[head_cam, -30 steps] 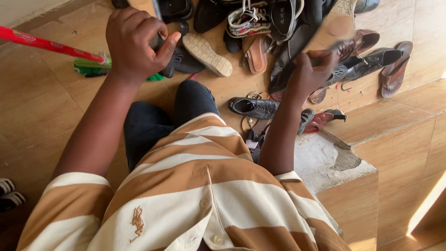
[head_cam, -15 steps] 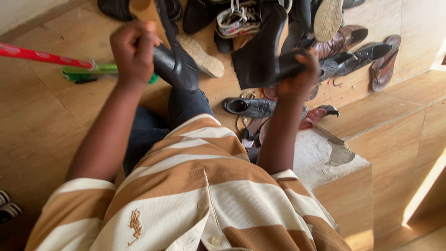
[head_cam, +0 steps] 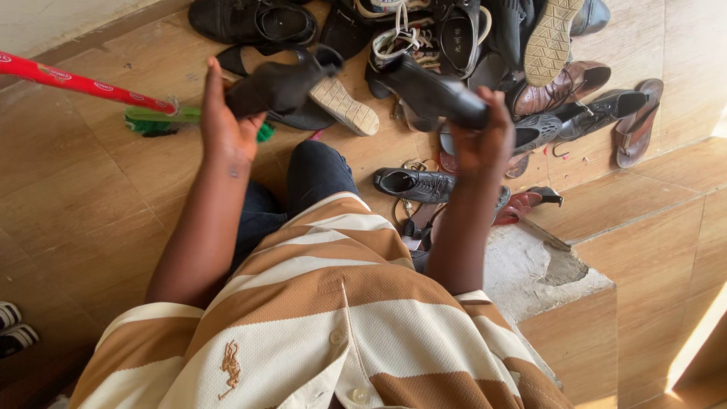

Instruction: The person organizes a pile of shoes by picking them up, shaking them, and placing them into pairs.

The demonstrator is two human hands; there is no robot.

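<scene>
I sit on a step above a tan tiled floor (head_cam: 83, 197), looking down at a heap of shoes. My left hand (head_cam: 225, 125) grips a black ankle boot (head_cam: 284, 83), lying sideways with its opening to the right. My right hand (head_cam: 482, 136) grips a second black ankle boot (head_cam: 432, 91), its toe towards my palm and its shaft pointing left. The two boots hang apart over the pile, level with each other.
The shoe pile (head_cam: 485, 45) fills the top: sneakers, sandals (head_cam: 634, 125), brown and black dress shoes (head_cam: 413, 183). A red-handled broom (head_cam: 83, 85) with green bristles lies at left. A chipped concrete step (head_cam: 541, 269) is beside my right arm. Striped sandals (head_cam: 14, 326) lie at far left.
Both hands have turned their boots from upright to lying sideways and lowered them. The left boot now points right; the right boot has swung down towards the pile.
</scene>
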